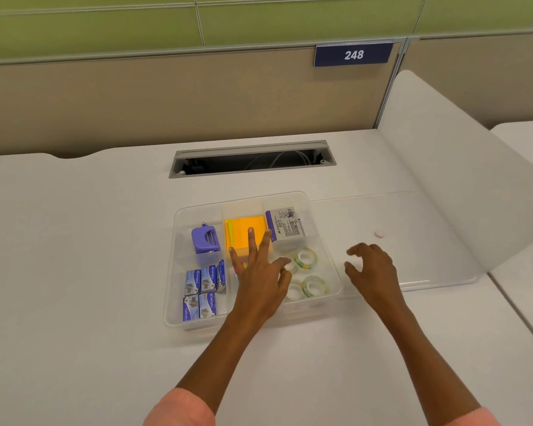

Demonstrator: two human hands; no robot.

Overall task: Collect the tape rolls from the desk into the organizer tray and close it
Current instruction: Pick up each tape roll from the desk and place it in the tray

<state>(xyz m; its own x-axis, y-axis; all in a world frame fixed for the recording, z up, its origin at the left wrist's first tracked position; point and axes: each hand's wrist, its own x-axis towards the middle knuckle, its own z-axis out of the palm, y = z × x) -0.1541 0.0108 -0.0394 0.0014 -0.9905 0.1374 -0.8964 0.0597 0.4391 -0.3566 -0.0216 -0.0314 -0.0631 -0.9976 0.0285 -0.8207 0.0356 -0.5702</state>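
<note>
The clear organizer tray [179, 229] lies open on the white desk. Its front right compartment holds three clear tape rolls: one at the back [305, 259], two at the front [315, 285] [293, 291]. My left hand [259, 272] hovers over the tray's middle with the long fingers spread. Its thumb and forefinger pinch the rim of another tape roll [290, 267] above that compartment; only a sliver of it shows. My right hand [371, 265] hangs curled and empty just right of the tray, above the clear lid [428, 210], which lies flat on the desk.
Other compartments hold a purple punch [204, 239], orange sticky notes [243, 229], a labelled box [285, 224] and several blue staple boxes [202, 290]. A small pink disc [379, 234] rests on the lid. An open cable slot [253, 159] lies behind; a white divider [462, 167] rises at right.
</note>
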